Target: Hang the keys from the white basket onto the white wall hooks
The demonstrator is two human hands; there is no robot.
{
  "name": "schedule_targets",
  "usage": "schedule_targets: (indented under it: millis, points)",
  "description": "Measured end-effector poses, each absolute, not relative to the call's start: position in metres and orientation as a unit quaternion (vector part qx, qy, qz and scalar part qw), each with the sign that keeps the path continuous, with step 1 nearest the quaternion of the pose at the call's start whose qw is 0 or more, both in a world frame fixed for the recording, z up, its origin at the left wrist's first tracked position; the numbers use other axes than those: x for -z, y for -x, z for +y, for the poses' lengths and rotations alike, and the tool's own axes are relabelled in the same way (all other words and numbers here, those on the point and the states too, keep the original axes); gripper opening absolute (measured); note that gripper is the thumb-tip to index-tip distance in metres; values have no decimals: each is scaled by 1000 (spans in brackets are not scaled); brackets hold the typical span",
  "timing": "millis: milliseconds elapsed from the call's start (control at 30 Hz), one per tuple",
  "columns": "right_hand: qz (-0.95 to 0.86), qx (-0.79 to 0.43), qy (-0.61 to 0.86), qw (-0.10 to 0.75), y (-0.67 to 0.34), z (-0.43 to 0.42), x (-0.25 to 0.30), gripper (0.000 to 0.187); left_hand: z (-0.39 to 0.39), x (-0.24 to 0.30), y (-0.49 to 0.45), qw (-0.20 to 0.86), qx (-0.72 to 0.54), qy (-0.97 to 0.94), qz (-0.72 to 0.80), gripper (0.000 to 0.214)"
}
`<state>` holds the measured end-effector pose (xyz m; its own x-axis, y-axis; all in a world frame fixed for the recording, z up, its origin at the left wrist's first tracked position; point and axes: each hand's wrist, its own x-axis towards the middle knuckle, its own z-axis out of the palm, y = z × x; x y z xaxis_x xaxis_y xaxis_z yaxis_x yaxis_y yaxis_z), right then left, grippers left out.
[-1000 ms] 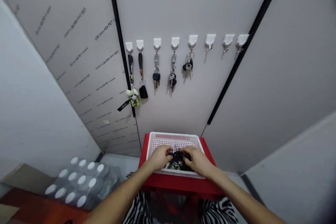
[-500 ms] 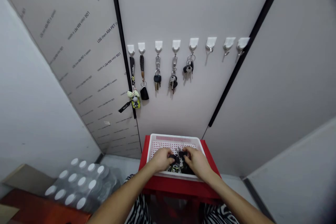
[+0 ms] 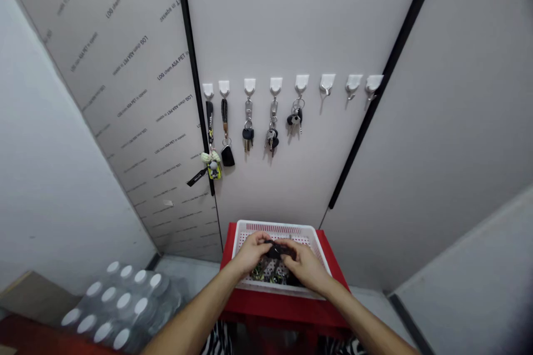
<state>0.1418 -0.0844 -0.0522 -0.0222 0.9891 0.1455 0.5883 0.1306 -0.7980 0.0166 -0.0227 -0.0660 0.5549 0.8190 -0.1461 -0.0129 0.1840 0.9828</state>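
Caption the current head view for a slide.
Left hand and right hand hold a dark item over a white basket on a red stand, below a row of white hooks.

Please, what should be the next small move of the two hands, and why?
I would probably raise the black item a little. The left hand and the right hand both seem to hold it over the basket, and small metal pieces lie close below, where it might catch.
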Motion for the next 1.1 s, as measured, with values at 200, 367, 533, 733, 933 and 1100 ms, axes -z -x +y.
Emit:
schedule_targets:
  millis: [200,367,533,733,933,1100]
  points:
    - [-624,-203,634,410,-141,-84,46,18,-21,58,-23,708,-344,-512,344,20]
    - [-674,-86,617,397,-149,-84,36,13,-20,51,-26,718,-345,-510,325,23]
    - [-667,-82,629,392,-149,-84,22,13,-23,41,-27,723,-312,-522,328,25]
    - [-604,-161,652,429,-158,-75,3,14,-17,37,-36,651,-325,-617,299,24]
    - [-614,-156,634,444,-187,-59,-50,16,-1,-13,-69,556,-367,-695,270,29]
    - [-606,-109,629,474,-200,-51,-105,16,12,-68,-97,429,-406,-744,312,18]
